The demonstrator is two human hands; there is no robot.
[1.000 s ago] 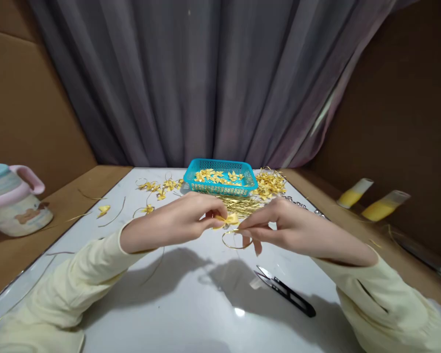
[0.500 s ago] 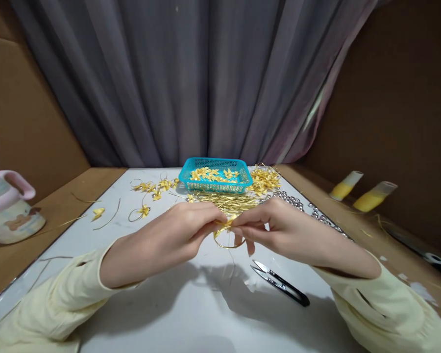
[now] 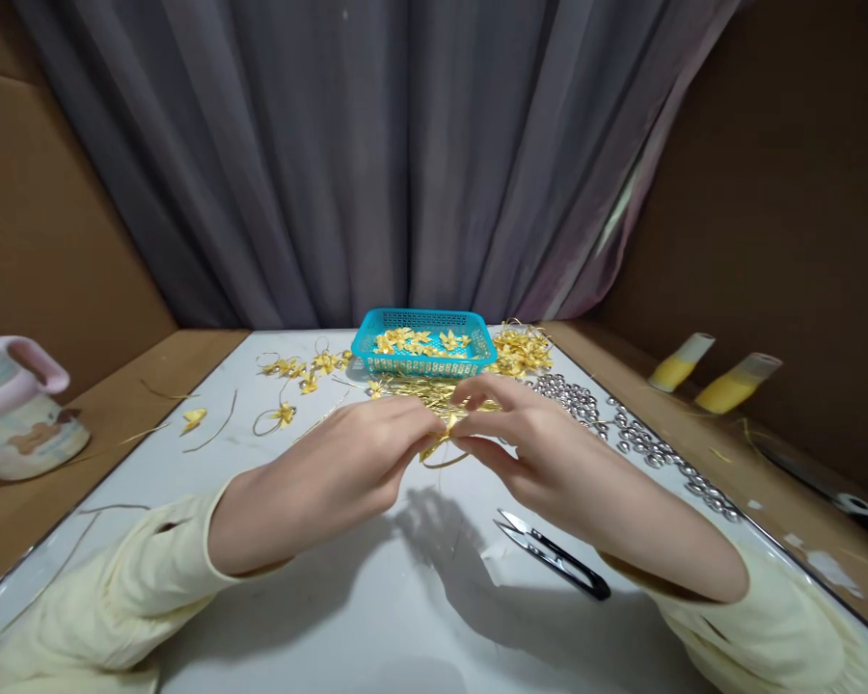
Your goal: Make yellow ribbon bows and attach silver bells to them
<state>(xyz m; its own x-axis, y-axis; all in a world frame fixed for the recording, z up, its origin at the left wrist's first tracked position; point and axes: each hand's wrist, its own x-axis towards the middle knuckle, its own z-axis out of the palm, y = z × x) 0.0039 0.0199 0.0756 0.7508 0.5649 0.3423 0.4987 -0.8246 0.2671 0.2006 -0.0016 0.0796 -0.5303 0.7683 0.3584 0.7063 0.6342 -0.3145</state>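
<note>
My left hand [image 3: 347, 463] is closed, its thumb and fingers pinching a small yellow ribbon flower [image 3: 445, 434] with a loop of gold cord [image 3: 448, 463] hanging below it. On the other side, my right hand [image 3: 542, 443] meets the flower with thumb and forefinger, while another finger is lifted above. Its exact grip is partly hidden. Both hands are in the air over the white tabletop [image 3: 376, 617]. A pair of thread snips [image 3: 554, 556] with black handles lies below my right hand, blades apart.
Behind the hands stands a blue plastic basket [image 3: 423, 366] holding yellow ribbon flowers. Gold cords [image 3: 412, 387] lie before it, a flower heap [image 3: 521, 349] beside it. Silver beads [image 3: 568, 397] spread along the right. A mug [image 3: 25, 414] stands left; two yellow-filled tubes [image 3: 739, 384] lie right.
My right hand has shifted, with its fingers more spread and one raised. The flower has turned slightly, and the cord loop shows less. More silver beads are visible beyond my right arm.
</note>
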